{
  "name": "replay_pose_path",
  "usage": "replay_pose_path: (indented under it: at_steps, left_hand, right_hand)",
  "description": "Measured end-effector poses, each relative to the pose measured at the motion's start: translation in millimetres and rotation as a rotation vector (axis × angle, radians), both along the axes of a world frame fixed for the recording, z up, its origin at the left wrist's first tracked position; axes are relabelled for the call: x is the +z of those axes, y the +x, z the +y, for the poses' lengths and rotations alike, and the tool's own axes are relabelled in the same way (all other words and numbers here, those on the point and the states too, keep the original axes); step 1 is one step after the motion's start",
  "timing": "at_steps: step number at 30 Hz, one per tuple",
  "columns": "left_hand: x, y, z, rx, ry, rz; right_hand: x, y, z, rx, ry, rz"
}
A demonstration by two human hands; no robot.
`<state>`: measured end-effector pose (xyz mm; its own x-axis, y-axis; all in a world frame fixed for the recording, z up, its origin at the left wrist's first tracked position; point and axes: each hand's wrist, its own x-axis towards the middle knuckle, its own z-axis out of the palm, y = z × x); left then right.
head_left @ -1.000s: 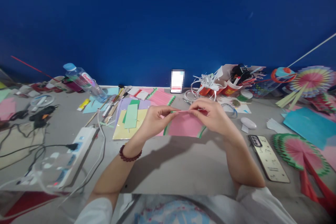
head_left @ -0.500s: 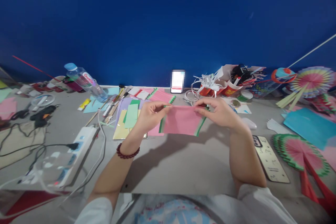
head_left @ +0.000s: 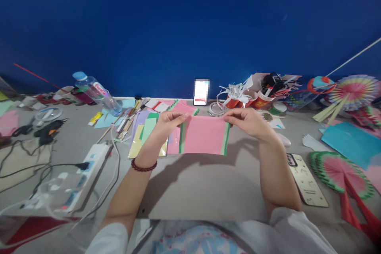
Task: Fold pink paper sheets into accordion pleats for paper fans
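Observation:
A sheet of pink paper [head_left: 205, 137] with pale and dark green bands along its two sides hangs between my hands above the table. My left hand [head_left: 169, 125] pinches its upper left corner between thumb and fingers. At the upper right corner, my right hand [head_left: 245, 122] grips it the same way. The top edge is stretched nearly level. Behind my left hand lie green paper strips [head_left: 148, 129] and a yellow packet [head_left: 135, 149]. A pink folded paper with green scalloped ends [head_left: 184, 107] rests farther back.
A phone [head_left: 201, 92] stands against the blue wall. To the left are a tilted water bottle [head_left: 97, 91] and a power strip [head_left: 89, 178] with cables. Red paper cups [head_left: 262, 101], another phone [head_left: 308, 182] and a watermelon-coloured paper fan [head_left: 336, 174] are on the right.
The pink paper has turned to face me more squarely, and its side bands show more fully. Both hands have shifted slightly, still pinching its top corners.

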<state>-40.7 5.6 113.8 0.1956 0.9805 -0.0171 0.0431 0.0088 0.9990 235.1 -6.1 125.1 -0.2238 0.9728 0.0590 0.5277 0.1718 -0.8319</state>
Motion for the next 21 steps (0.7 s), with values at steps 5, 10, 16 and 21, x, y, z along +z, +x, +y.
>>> replay_pose_path:
  at_steps: [5, 10, 16, 21]
  left_hand:
    - [-1.0, 2, 4, -0.009, -0.027, -0.018]
    - [-5.8, 0, 9, -0.014, -0.018, 0.052]
    - [-15.0, -4, 17, -0.127, -0.016, 0.068]
    - [-28.5, -7, 25, -0.271, -0.062, 0.069]
  right_hand:
    - [1.0, -4, 0, -0.038, 0.013, -0.025]
    - [-2.6, -6, 4, -0.028, -0.008, -0.020]
    - [-3.9, -4, 6, -0.029, -0.020, -0.057]
    - [0.5, 1, 3, -0.040, 0.027, -0.138]
